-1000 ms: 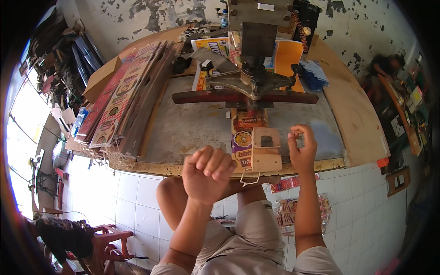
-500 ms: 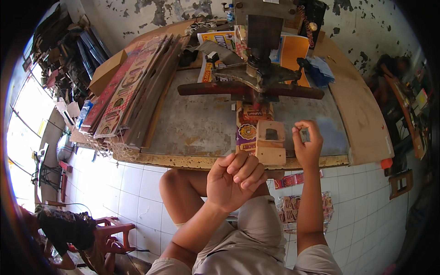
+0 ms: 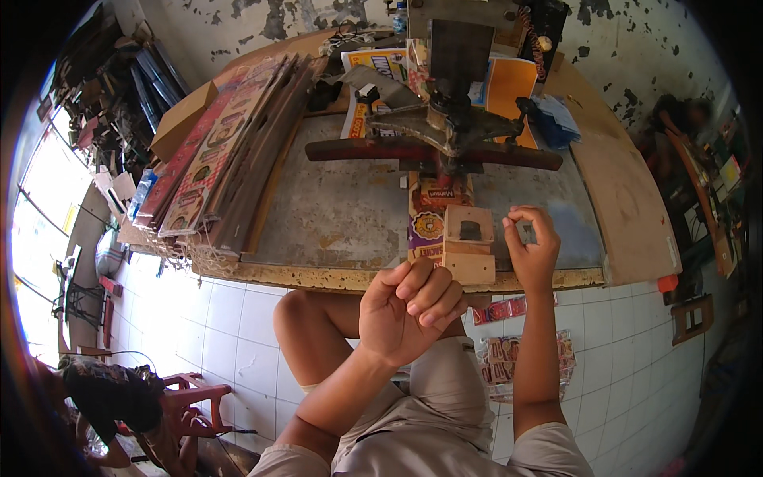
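Seated at the worktop [image 3: 334,211], we note the right hand [image 3: 531,248] raised just beside the wooden block [image 3: 468,242], thumb and forefinger pinching a small grey piece [image 3: 525,232], the other fingers curled loosely behind. The block, with a rectangular hole in its upper part, stands at the near edge of the worktop on the end of a printed strip [image 3: 427,219] that runs back under the press [image 3: 457,119]. The left hand [image 3: 409,312] is closed in a loose fist, fingers pressed together, in front of the worktop edge and over the lap; we cannot tell whether it holds anything. The long handle bar [image 3: 358,149] of the press lies level across the worktop, with no hand on it. To the left lies a stack of printed card sheets [image 3: 214,159], well apart from both hands. Judgement: the step in hand looks like fitting or checking the small piece at the block (its exact kind is too small to make out). The next move would call for a fine, steady placement by the right hand close to the block, without nudging the strip under it. Against the frame one second ago, the left fist has moved right and a little lower, toward the block. The right hand keeps its pinch in much the same spot, and block and strip have not shifted.
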{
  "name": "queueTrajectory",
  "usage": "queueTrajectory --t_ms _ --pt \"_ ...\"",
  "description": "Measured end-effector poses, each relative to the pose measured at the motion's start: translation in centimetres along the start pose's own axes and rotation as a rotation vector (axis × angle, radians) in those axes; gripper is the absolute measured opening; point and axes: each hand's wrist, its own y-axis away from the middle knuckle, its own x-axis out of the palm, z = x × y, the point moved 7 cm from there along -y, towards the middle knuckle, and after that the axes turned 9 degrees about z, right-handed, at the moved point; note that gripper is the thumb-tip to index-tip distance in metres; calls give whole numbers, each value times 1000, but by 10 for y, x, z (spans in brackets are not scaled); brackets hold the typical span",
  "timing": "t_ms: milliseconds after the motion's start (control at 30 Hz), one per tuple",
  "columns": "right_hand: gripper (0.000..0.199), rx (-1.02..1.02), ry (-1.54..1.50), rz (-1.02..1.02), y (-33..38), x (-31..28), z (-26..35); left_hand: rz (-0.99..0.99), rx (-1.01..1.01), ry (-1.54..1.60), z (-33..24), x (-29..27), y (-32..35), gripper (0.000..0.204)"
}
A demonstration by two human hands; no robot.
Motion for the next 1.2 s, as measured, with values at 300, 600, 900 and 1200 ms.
queueTrajectory --t_ms 300,600,900,1200 --pt "16 20 -99 4 0 -3 1 -296 85 -969 -61 -34 11 41" --pt "15 140 -1738 6 32 2 42 -608 113 -1734 -148 -81 32 30" --pt "9 190 -2146 185 62 27 102 -601 30 -1836 -140 -82 28 27" --pt "5 205 -2096 218 67 29 113 -647 -5 -1921 -138 -79 27 28"
